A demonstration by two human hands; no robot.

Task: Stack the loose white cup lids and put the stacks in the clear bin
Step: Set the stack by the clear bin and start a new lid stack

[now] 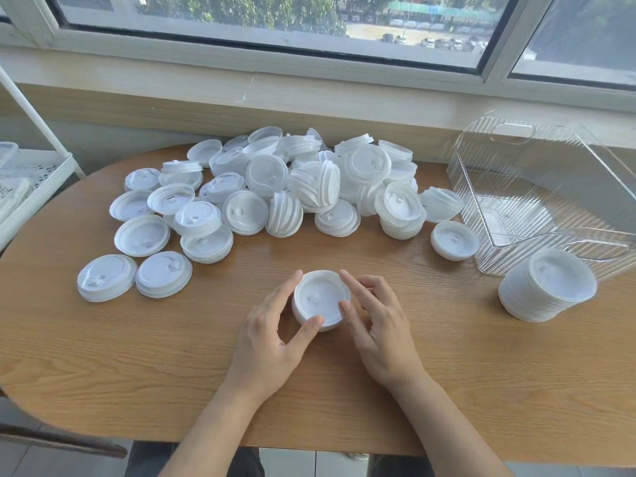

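Head: hands [323, 325] apparently around lid stack [320, 297].

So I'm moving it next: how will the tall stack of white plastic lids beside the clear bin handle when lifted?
The tall stack of white plastic lids already leans, so it probably shears or topples if gripped high. Thin plastic suggests it is light. Likely slippery between layers.

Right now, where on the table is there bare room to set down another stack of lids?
Bare wood lies left of the hands, in front of the two flat lids, and right of the hands up to the tall stack beside the clear bin. The far middle is crowded with the loose lid pile.
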